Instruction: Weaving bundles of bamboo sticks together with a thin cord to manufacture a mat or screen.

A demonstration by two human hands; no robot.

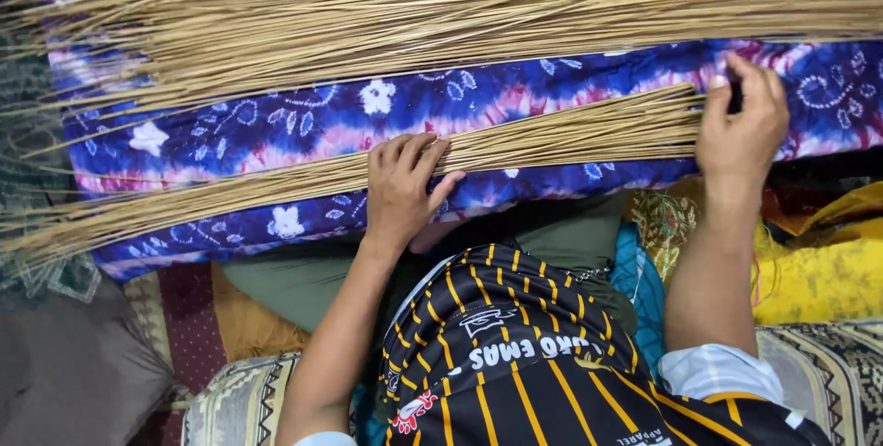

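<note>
The left hand [402,190] lies flat, fingers spread, pressing a bundle of thin palm-leaf sticks [515,144] onto the tie-dyed blue cloth [303,120] near its front edge. The right hand [741,124] pinches the bundle's trimmed right end. A larger loose heap of sticks [414,5] covers the cloth's far edge, with a bare strip between.

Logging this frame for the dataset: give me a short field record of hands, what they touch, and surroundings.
left hand: flat, palm down, pressing the near stick bundle
right hand: fingers at the bundle's even end
surface: blue and purple tie-dye cloth
behind: larger loose stick pile
right of lap: yellow cloth
</note>
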